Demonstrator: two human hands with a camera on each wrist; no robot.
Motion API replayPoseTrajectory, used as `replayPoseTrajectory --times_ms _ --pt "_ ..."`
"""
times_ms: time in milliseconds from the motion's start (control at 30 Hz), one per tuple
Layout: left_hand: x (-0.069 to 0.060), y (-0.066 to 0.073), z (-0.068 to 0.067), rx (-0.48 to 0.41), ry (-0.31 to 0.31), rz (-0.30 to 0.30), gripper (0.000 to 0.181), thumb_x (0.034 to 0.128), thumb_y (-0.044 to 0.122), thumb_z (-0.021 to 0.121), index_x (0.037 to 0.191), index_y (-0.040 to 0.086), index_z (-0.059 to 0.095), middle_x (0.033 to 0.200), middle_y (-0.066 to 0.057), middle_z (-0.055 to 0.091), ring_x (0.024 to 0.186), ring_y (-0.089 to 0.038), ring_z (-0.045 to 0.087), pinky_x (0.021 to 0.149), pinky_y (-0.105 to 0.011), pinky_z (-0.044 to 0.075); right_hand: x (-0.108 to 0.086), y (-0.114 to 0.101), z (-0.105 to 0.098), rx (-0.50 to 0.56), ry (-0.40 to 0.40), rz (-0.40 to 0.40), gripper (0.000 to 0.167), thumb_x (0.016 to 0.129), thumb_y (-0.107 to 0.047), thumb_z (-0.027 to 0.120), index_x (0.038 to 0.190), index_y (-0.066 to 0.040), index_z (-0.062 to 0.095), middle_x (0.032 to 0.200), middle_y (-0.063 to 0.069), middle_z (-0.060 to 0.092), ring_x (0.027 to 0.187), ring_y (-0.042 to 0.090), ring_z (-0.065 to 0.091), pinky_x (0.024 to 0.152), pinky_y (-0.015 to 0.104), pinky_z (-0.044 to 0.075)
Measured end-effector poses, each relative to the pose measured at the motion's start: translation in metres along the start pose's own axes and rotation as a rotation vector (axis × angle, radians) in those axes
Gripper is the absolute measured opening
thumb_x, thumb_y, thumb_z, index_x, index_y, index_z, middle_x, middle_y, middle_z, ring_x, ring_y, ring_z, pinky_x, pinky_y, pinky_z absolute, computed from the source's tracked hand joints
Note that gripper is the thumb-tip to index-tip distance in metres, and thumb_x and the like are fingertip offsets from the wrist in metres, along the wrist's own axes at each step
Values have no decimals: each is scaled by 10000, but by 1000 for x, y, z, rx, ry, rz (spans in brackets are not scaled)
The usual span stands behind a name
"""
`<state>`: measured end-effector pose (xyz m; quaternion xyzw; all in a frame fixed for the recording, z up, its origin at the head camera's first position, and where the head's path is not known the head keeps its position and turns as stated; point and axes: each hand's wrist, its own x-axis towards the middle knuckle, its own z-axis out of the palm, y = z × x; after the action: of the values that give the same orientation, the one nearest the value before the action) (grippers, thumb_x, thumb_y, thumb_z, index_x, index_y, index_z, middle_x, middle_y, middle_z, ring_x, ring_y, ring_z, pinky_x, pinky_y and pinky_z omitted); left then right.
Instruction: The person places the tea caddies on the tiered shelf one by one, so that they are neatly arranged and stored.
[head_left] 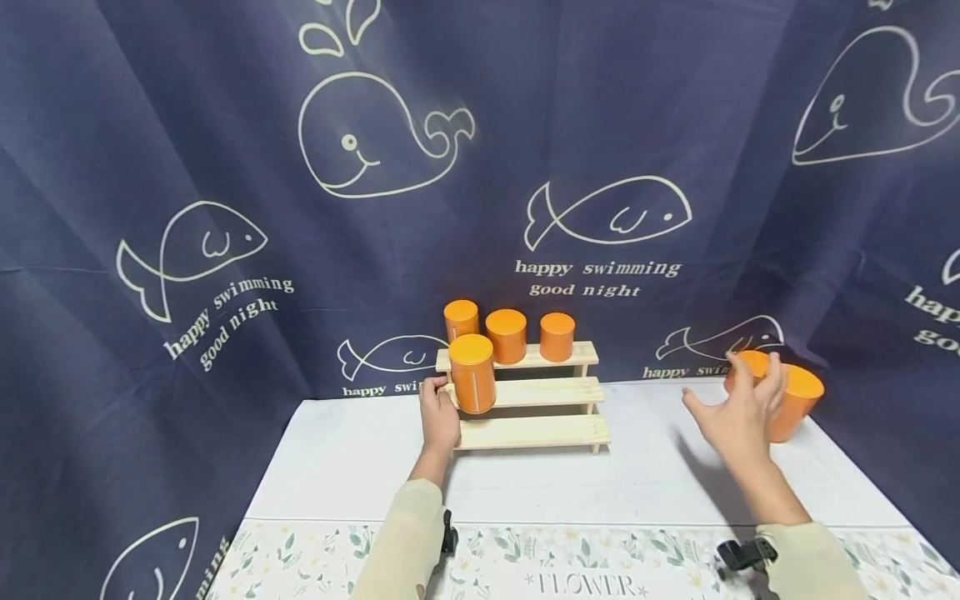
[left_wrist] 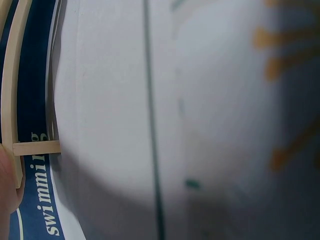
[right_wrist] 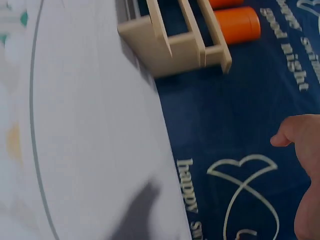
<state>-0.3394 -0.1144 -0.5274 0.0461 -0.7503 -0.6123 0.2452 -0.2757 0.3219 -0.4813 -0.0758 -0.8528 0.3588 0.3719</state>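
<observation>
Orange can (head_left: 473,382) seems mid-placement at the wooden rack's (head_left: 540,432) middle tier in the head view, left hand (head_left: 440,421) beside it; right hand (head_left: 738,421) spreads by other cans (head_left: 797,407), probably needing to grasp next. Left wrist: grip unclear. Right wrist: thumb (right_wrist: 287,132) stands free.

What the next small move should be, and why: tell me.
The right hand should probably reach to the front orange container on the right and curl its fingers round it. Those fingers are spread and hold nothing, the container shows close beside them in the head view, and the middle shelf has bare wood along its right part.
</observation>
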Motion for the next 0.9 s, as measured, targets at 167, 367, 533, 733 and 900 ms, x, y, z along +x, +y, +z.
replayPoseTrajectory --times_ms 167,367,533,733,900 --pt "1 1 -1 0 -5 4 228 1052 -22 393 1183 -44 578 1273 -229 553 1274 -367 535 1151 -515 420 10 20 -6 -117 -8 78 960 693 -250 936 1512 -68 468 1769 172 -45 1636 401 -137 1245 750 -41" --pt "0 -1 -1 3 2 -6 218 1048 -22 403 1169 -37 584 1279 -226 562 1278 -363 541 1154 -520 428 19 44 -12 -190 -85 134 996 747 -256 897 1571 -64 372 1748 262 -115 1602 500 -228 1172 855 -101" --pt "-1 -1 -1 2 2 -4 218 1049 -20 400 1167 -30 582 1278 -224 560 1280 -360 539 1154 -518 424 21 60 -12 -144 -29 243 1163 776 -223 875 1683 -175 149 1739 202 -241 1606 465 -249 1196 845 -88" --pt "-2 0 0 4 9 -1 220 1041 -30 403 1166 -34 584 1269 -226 561 1273 -363 538 1153 -520 421 26 68 -13 73 81 496 1244 819 -229 840 1694 -325 -38 1741 90 -264 1635 396 -173 1329 654 -6" --pt "-3 2 0 0 10 -2 219 1045 -28 401 1166 -33 584 1267 -224 561 1269 -364 540 1149 -522 421 35 72 -21 229 17 789 1279 883 -332 784 1640 -368 -246 1745 63 -210 1658 365 -63 1370 460 21"
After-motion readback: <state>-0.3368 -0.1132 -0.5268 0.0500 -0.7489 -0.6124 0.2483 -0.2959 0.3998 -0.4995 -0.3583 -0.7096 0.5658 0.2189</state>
